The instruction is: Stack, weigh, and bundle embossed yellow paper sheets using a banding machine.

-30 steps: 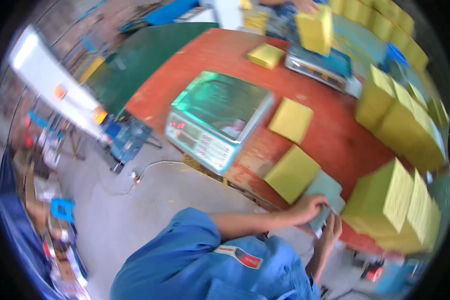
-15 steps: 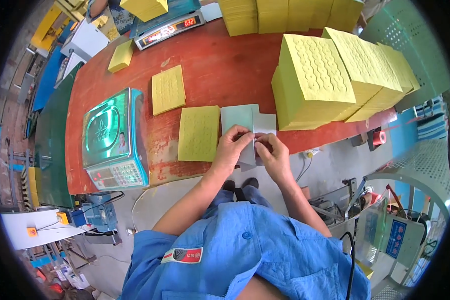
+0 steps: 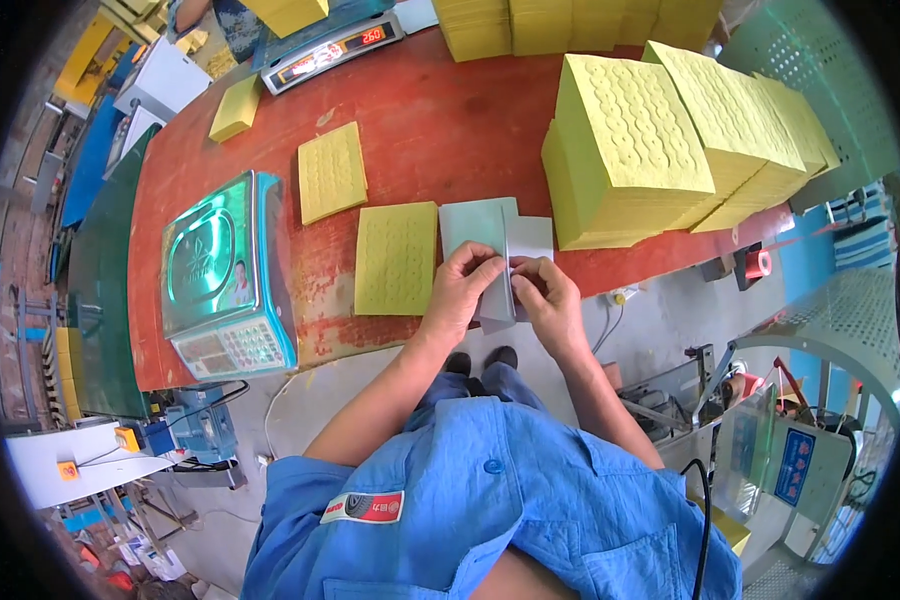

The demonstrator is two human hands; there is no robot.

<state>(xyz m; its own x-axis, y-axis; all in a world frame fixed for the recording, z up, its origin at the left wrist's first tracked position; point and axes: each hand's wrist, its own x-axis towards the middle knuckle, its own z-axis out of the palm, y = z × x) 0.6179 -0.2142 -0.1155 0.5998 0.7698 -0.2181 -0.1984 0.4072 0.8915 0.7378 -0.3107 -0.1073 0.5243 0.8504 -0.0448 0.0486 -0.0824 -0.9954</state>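
Both hands are at the front edge of the red table, pinching a thin pale grey-white sheet (image 3: 478, 222) that looks like paper or plastic film. My left hand (image 3: 462, 292) grips it with thumb and bent fingers. Close beside it, my right hand (image 3: 550, 303) is closed on the sheet's raised edge, thumb against fingers. Between the hands the edge stands up as a narrow fold. Another pale flat piece (image 3: 532, 237) lies beneath at the right. Left of my left hand is a flat yellow embossed paper stack (image 3: 396, 258). My fingers hide part of the sheet.
A teal digital scale (image 3: 218, 270) stands at the left of the red table (image 3: 420, 120). Tall yellow paper stacks (image 3: 630, 150) rise at the right. Smaller yellow stacks (image 3: 332, 172) lie farther back, near a second scale (image 3: 335, 52). Perforated green metal (image 3: 795, 90) borders the right side.
My hands stay on the pale sheet with only slight finger movement. The whole view has shifted slightly. The red display on the far scale has changed.
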